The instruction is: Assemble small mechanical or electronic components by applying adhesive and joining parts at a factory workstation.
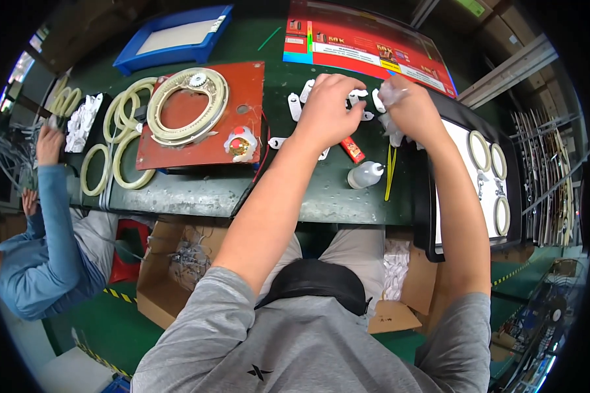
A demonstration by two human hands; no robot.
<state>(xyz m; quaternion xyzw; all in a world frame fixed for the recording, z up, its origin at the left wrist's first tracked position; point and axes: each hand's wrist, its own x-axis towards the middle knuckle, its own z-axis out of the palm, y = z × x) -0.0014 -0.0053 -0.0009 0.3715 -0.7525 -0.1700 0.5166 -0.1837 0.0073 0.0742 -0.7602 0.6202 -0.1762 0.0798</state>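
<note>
My left hand (330,110) reaches over several small white plastic parts (294,107) on the green table, its thumb and fingers apart. To its right, my right hand (413,111) is closed on a crumpled see-through plastic bag (392,93). More of the thin plastic hangs below that hand, and what it contains cannot be made out. Nearer to me lie a small red packet (353,150), a squeeze bottle (366,175) with a dark tip, and yellow tweezers (391,173).
A red plate fixture (246,85) carries a cream ring (154,121) at left, with loose rings (96,170) beside it. A blue tray (128,59) and red printed sheet (373,46) lie behind. At right is a black tray (427,216). A co-worker's hand (50,144) works far left.
</note>
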